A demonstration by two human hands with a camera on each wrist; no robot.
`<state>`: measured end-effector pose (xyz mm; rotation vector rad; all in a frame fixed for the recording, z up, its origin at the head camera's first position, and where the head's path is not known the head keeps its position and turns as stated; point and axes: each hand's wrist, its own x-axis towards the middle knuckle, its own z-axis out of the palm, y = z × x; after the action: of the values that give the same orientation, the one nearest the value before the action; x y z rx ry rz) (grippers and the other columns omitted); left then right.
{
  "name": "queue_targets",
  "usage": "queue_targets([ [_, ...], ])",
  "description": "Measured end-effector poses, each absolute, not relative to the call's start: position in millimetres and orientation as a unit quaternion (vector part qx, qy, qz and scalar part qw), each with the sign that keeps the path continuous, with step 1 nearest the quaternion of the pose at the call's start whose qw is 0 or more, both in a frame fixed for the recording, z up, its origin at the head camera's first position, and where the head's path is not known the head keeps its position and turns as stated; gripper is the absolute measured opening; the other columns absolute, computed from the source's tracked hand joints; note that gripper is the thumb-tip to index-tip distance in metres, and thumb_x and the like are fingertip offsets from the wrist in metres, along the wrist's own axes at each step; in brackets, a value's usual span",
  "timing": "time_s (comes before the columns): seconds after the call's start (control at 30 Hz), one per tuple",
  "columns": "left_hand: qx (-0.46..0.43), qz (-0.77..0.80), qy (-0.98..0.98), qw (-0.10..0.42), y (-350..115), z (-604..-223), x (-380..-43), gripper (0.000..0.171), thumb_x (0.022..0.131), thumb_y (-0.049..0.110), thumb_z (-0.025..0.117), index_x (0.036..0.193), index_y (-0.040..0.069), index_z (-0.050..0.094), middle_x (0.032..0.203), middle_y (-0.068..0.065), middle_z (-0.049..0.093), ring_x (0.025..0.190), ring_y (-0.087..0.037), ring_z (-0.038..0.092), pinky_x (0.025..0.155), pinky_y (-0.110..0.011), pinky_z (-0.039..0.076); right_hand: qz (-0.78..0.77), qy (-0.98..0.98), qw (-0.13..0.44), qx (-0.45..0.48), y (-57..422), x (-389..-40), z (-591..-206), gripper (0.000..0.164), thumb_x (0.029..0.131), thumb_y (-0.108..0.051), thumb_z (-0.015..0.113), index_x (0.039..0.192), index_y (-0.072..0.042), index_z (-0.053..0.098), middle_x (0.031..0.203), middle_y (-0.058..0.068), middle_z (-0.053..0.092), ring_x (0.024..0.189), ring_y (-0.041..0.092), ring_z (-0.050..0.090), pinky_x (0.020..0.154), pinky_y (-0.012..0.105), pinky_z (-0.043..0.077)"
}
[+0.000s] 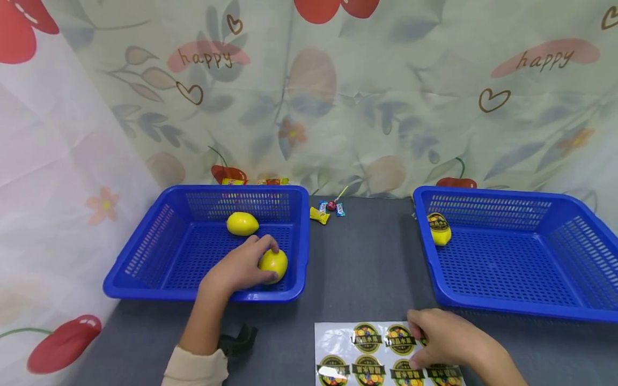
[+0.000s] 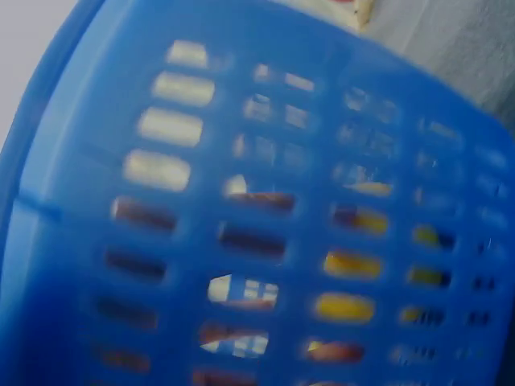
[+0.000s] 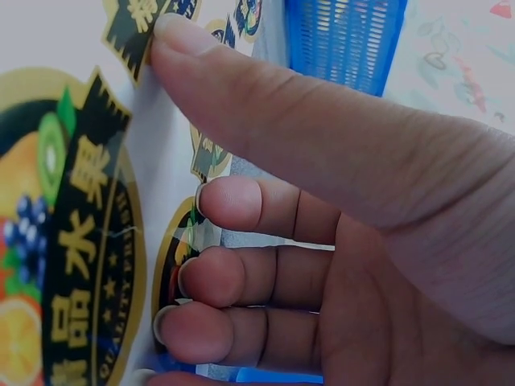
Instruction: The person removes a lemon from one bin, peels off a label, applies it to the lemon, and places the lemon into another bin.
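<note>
My left hand [image 1: 241, 265] reaches into the left blue basket [image 1: 207, 294] and grips a yellow lemon [image 1: 275, 262], with fingers and thumb curled round it. Behind it in the same basket lies another lemon [image 1: 243, 223]. The left wrist view is filled by the slotted basket wall [image 2: 306, 193], with yellow showing through its slots. My right hand [image 1: 454, 339] is over a white sheet of round fruit stickers [image 1: 333, 343], its thumb and fingers spread apart. In the right wrist view the thumb [image 3: 241, 104] and fingertips rest at the sheet, pinching nothing visible.
A second blue basket [image 1: 512, 306] stands on the right, holding a lemon [image 1: 440, 236] with a sticker on it. Between the baskets at the back lie small wrapped candies [image 1: 319, 215] and a lollipop [image 1: 331, 205]. A black object [image 1: 237, 343] sits beside my left forearm. Patterned cloth hangs behind.
</note>
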<state>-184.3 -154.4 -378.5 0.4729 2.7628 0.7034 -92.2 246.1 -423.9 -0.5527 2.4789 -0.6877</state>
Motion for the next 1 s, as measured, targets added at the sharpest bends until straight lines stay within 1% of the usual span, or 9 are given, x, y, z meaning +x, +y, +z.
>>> queue_targets([
  [0.1, 0.162, 0.235, 0.948, 0.138, -148, -379, -183, 0.049, 0.088, 0.022, 0.079, 0.132, 0.019, 0.058, 0.116, -0.011, 0.051, 0.094, -0.027, 0.054, 0.085, -0.048, 0.051, -0.253, 0.911, 0.257, -0.197, 246, -92, -424, 0.046, 0.069, -0.035, 0.091, 0.08, -0.017, 0.051, 0.065, -0.006, 0.038, 0.055, 0.009, 0.033, 0.051, 0.029, 0.027],
  [0.2, 0.155, 0.234, 0.945, 0.166, -144, -380, -183, 0.057, 0.086, 0.025, 0.08, 0.139, 0.023, 0.058, 0.119, -0.011, 0.052, 0.095, -0.026, 0.054, 0.087, -0.049, 0.05, -0.253, 0.912, 0.258, -0.194, 246, -92, -424, 0.046, 0.068, -0.035, 0.091, 0.08, -0.016, 0.051, 0.065, -0.006, 0.038, 0.055, 0.01, 0.033, 0.051, 0.03, 0.027],
  [0.33, 0.149, 0.235, 0.941, 0.194, -144, -381, -183, 0.059, 0.082, 0.025, 0.084, 0.135, 0.023, 0.06, 0.118, -0.006, 0.058, 0.097, -0.024, 0.055, 0.09, -0.049, 0.049, -0.25, 0.913, 0.256, -0.193, 246, -92, -424, 0.046, 0.068, -0.035, 0.092, 0.079, -0.016, 0.051, 0.065, -0.006, 0.038, 0.055, 0.01, 0.033, 0.051, 0.029, 0.027],
  [0.43, 0.164, 0.236, 0.939, 0.189, -144, -383, -184, 0.06, 0.08, 0.022, 0.086, 0.135, 0.021, 0.06, 0.119, -0.004, 0.062, 0.1, -0.023, 0.055, 0.093, -0.05, 0.048, -0.249, 0.914, 0.257, -0.193, 245, -92, -425, 0.046, 0.068, -0.035, 0.092, 0.079, -0.016, 0.051, 0.065, -0.006, 0.038, 0.055, 0.01, 0.032, 0.051, 0.03, 0.026],
  [0.53, 0.184, 0.24, 0.94, 0.157, -145, -384, -184, 0.062, 0.08, 0.021, 0.086, 0.135, 0.02, 0.06, 0.123, -0.002, 0.062, 0.102, -0.023, 0.055, 0.094, -0.049, 0.048, -0.251, 0.913, 0.259, -0.19, 244, -93, -425, 0.045, 0.069, -0.034, 0.092, 0.079, -0.016, 0.052, 0.065, -0.006, 0.038, 0.055, 0.01, 0.032, 0.051, 0.03, 0.026],
  [0.63, 0.205, 0.251, 0.939, 0.112, -146, -382, -184, 0.062, 0.08, 0.019, 0.086, 0.136, 0.02, 0.059, 0.127, -0.003, 0.061, 0.106, -0.023, 0.056, 0.095, -0.05, 0.048, -0.253, 0.912, 0.26, -0.191, 244, -93, -425, 0.045, 0.069, -0.034, 0.091, 0.079, -0.016, 0.051, 0.065, -0.006, 0.037, 0.055, 0.009, 0.032, 0.051, 0.03, 0.026],
  [0.83, 0.252, 0.285, 0.925, 0.01, -147, -371, -178, 0.063, 0.08, 0.011, 0.086, 0.136, 0.02, 0.058, 0.137, -0.003, 0.057, 0.123, -0.024, 0.054, 0.104, -0.051, 0.043, -0.253, 0.911, 0.261, -0.194, 244, -93, -425, 0.045, 0.069, -0.033, 0.091, 0.079, -0.016, 0.051, 0.065, -0.006, 0.037, 0.055, 0.009, 0.032, 0.051, 0.029, 0.026],
  [1.0, 0.299, 0.312, 0.898, -0.079, -139, -359, -171, 0.067, 0.078, 0.006, 0.087, 0.135, 0.023, 0.058, 0.141, 0.001, 0.053, 0.127, -0.021, 0.052, 0.102, -0.047, 0.046, -0.248, 0.914, 0.253, -0.197, 244, -93, -424, 0.046, 0.069, -0.033, 0.092, 0.079, -0.016, 0.051, 0.065, -0.006, 0.038, 0.056, 0.009, 0.033, 0.052, 0.03, 0.027],
])
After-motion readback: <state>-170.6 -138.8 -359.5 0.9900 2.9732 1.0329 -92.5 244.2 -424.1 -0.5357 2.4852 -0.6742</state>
